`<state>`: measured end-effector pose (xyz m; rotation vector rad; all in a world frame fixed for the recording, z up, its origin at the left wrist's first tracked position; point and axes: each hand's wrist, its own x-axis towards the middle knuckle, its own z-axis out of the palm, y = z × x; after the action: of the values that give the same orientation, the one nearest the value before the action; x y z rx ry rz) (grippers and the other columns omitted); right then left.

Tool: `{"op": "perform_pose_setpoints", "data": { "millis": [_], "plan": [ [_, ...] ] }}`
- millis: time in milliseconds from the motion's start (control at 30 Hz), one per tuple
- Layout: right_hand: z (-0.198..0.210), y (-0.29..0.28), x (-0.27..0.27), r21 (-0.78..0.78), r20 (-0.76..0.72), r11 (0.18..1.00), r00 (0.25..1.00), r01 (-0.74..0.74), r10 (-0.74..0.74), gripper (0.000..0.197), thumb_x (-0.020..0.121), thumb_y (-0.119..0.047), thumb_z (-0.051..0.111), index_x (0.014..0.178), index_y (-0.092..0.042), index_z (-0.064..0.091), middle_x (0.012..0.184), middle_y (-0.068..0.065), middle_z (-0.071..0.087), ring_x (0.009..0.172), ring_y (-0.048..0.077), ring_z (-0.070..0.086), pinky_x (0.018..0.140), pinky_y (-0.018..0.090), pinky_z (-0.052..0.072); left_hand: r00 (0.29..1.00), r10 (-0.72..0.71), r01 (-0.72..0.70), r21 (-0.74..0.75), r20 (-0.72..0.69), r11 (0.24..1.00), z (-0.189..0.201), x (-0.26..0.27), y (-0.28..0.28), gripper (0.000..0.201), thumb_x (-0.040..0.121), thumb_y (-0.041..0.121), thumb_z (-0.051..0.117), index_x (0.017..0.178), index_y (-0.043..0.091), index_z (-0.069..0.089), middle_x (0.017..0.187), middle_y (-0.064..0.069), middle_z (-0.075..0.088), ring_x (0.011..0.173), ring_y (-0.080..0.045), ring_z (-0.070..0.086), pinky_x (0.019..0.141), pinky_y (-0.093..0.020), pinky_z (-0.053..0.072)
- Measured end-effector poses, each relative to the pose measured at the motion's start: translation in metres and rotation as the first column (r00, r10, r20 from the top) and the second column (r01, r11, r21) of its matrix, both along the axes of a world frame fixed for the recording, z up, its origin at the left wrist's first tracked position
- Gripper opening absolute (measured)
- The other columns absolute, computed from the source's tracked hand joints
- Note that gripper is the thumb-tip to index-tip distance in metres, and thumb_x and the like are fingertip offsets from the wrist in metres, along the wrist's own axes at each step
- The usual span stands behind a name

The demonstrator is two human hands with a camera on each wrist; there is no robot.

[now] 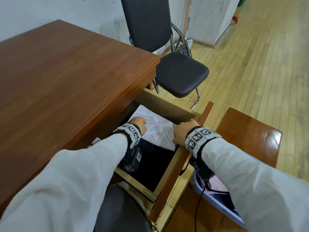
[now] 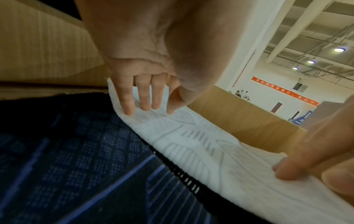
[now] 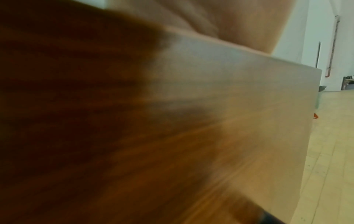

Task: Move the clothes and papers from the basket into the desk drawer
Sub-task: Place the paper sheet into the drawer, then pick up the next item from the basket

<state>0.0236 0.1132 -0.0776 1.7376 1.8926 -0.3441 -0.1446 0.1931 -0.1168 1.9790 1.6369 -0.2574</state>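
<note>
In the drawer (image 1: 168,166), white grey-patterned paper (image 1: 160,129) over dark blue garment (image 2: 76,159).

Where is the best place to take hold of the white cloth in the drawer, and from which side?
Probably its near right edge, reached from above through the open top of the drawer. The white cloth lies flat on a dark garment, and that edge overhangs it, so fingers could slip under there. The left hand presses the far corner with straight fingers; the right hand already touches the near edge.
</note>
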Motion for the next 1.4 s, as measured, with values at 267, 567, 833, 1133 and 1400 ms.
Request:
{"op": "perform_pose_setpoints", "data": {
  "millis": [267, 567, 833, 1133, 1400],
  "plan": [
    [0.003, 0.003, 0.010, 0.121, -0.336, 0.982, 0.937, 0.143, -0.096, 0.032, 0.095, -0.033, 0.041, 0.114, -0.031, 0.066, 0.116, -0.008, 0.067, 0.105, 0.017, 0.061, 0.099, 0.038, 0.042, 0.996, 0.080, -0.079, -0.032, 0.030, 0.996, 0.024, 0.001, -0.011, 0.040, 0.096, 0.011, 0.043, 0.136, 0.011, 0.049, 0.142, -0.014, 0.047, 0.125, -0.031, 0.050, 0.103, -0.035, 0.044],
    [0.049, -0.028, 0.035, 0.211, -0.696, 0.823, 0.672, 0.527, -0.252, 0.021, 0.093, -0.019, 0.053, 0.103, -0.020, 0.071, 0.102, -0.002, 0.066, 0.094, 0.014, 0.059, 0.075, 0.023, 0.042, 0.956, 0.099, -0.122, 0.065, 0.277, 0.990, 0.071, 0.034, -0.057, 0.031, 0.096, 0.012, 0.040, 0.117, 0.011, 0.063, 0.118, -0.010, 0.064, 0.109, -0.029, 0.059, 0.091, -0.034, 0.049],
    [0.059, -0.103, 0.068, 0.103, -0.600, 0.790, 0.671, 0.604, -0.435, 0.023, 0.090, -0.017, 0.053, 0.099, -0.007, 0.072, 0.095, 0.008, 0.073, 0.086, 0.022, 0.069, 0.081, 0.033, 0.057, 0.865, 0.119, -0.124, -0.022, 0.487, 0.992, 0.084, 0.065, -0.119, 0.024, 0.094, 0.011, 0.045, 0.103, 0.009, 0.067, 0.105, -0.013, 0.069, 0.100, -0.029, 0.065, 0.093, -0.041, 0.054],
    [-0.002, -0.152, 0.066, -0.088, -0.379, 0.789, 0.712, 0.608, -0.591, 0.051, 0.071, -0.044, 0.079, 0.108, -0.010, 0.069, 0.109, 0.011, 0.069, 0.104, 0.028, 0.066, 0.084, 0.034, 0.053, 0.656, 0.442, -0.157, -0.462, 0.612, 0.873, 0.093, 0.081, -0.163, 0.036, 0.101, 0.016, 0.037, 0.132, 0.000, 0.047, 0.114, -0.020, 0.065, 0.095, -0.031, 0.069, 0.081, -0.036, 0.057],
    [-0.014, -0.155, 0.062, -0.129, -0.225, 0.816, 0.785, 0.564, -0.578, 0.031, 0.090, -0.036, 0.060, 0.112, -0.014, 0.060, 0.101, 0.003, 0.061, 0.092, 0.020, 0.059, 0.083, 0.029, 0.050, 0.588, 0.530, -0.135, -0.571, 0.611, 0.810, 0.091, 0.076, -0.169, 0.040, 0.104, 0.016, 0.029, 0.139, -0.001, 0.039, 0.137, -0.021, 0.052, 0.127, -0.033, 0.051, 0.104, -0.040, 0.042]
  ]
}}
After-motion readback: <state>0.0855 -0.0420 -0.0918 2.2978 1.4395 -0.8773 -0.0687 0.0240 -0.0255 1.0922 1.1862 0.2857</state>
